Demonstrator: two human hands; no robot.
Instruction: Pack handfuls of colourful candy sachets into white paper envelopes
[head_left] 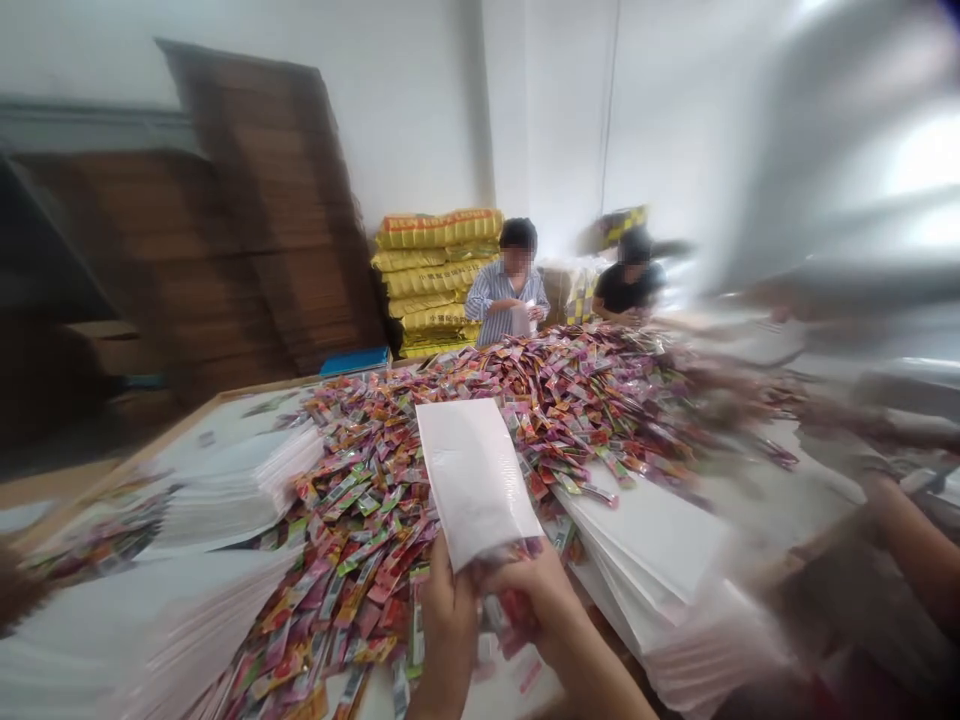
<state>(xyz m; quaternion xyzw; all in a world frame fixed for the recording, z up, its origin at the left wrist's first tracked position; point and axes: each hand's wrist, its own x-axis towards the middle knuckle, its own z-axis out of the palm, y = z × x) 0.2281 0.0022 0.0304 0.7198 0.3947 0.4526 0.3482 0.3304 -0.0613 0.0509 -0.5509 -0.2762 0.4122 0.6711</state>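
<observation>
A white paper-like bag [476, 480] points away from me over the table, its near end in my hands. My left hand [451, 605] is closed around the near left corner of this bag. At the same near end, my right hand [536, 590] is closed on a few small red and purple sachets [517, 622], partly hidden by its fingers. Whether these sachets are inside the bag's mouth or just against it, I cannot tell. A large heap of colourful sachets [390, 500] spreads beneath and beyond both hands.
Stacks of white bags lie at left [225, 490], front left [135, 620] and right [652, 540]. Two people [499, 290] sit across the heap; another person's arm [919, 550] reaches in at right. Cardboard boxes [277, 200] and yellow sacks [431, 280] stand behind.
</observation>
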